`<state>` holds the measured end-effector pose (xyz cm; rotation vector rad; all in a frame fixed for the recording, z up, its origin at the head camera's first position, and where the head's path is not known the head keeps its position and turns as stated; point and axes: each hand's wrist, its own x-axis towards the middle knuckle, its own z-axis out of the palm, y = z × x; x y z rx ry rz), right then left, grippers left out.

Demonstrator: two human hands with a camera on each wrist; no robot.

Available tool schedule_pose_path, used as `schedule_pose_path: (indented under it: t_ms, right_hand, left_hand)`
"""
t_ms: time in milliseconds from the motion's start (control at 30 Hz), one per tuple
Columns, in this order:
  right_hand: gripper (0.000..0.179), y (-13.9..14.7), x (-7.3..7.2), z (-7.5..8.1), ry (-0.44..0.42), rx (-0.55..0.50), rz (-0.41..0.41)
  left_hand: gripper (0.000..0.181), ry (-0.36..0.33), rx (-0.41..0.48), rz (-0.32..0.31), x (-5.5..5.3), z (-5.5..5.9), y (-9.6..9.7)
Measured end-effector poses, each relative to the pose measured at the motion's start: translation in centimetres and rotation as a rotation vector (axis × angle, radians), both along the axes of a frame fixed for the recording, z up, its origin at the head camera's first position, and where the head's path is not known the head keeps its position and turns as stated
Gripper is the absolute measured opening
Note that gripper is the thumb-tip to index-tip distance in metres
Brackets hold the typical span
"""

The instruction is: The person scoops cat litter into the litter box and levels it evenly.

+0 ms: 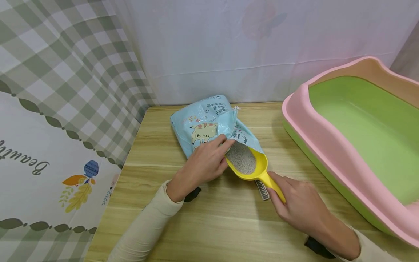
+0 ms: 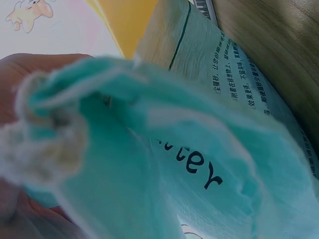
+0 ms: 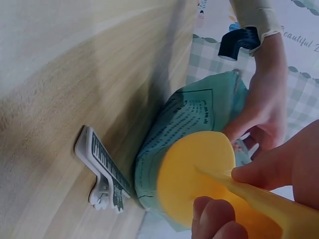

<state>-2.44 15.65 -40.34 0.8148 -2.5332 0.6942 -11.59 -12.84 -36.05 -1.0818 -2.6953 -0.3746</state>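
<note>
A light blue bag (image 1: pixel 203 122) with cartoon prints and lettering lies on the wooden table, its mouth toward the front right. My left hand (image 1: pixel 206 158) pinches the edge of the bag's mouth; the left wrist view shows the crumpled rim close up. In my right hand (image 1: pixel 299 203) is the handle of a yellow scoop (image 1: pixel 262 163). The scoop's bowl sits at the bag's mouth, loaded with grey granules (image 1: pixel 242 159) that look like cat litter. Its far end is hidden under the bag's film.
A grey-white clip (image 3: pixel 102 172) lies on the wooden table (image 1: pixel 209 229) beside the bag, partly under the scoop in the head view. To the right stands a large pink and green litter box (image 1: pixel 327 131). Checked cloth (image 1: pixel 82 47) hangs at the left, with a pale curtain behind.
</note>
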Motion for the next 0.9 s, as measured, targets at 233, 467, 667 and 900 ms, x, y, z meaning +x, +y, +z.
schedule_pose_path:
  t_ms: [233,467,667,900]
  right_hand:
    - [0.047,0.5,1.1,0.3,0.007,0.015,-0.009]
    - [0.043,1.1,2.1,0.4,0.015,0.02,-0.026]
    - [0.051,1.8,2.8,0.2,0.045,0.014,-0.027]
    - [0.062,2.4,3.3,0.1,0.057,-0.012,-0.023]
  left_hand:
    - [0.048,-0.012,-0.005,0.008,-0.1,-0.1,0.0]
    - [0.049,-0.025,-0.017,0.019,-0.1,0.0,0.0]
    - [0.049,-0.027,-0.022,0.019,-0.1,0.1,0.0]
    - [0.049,-0.019,-0.017,0.011,-0.2,0.0,0.0]
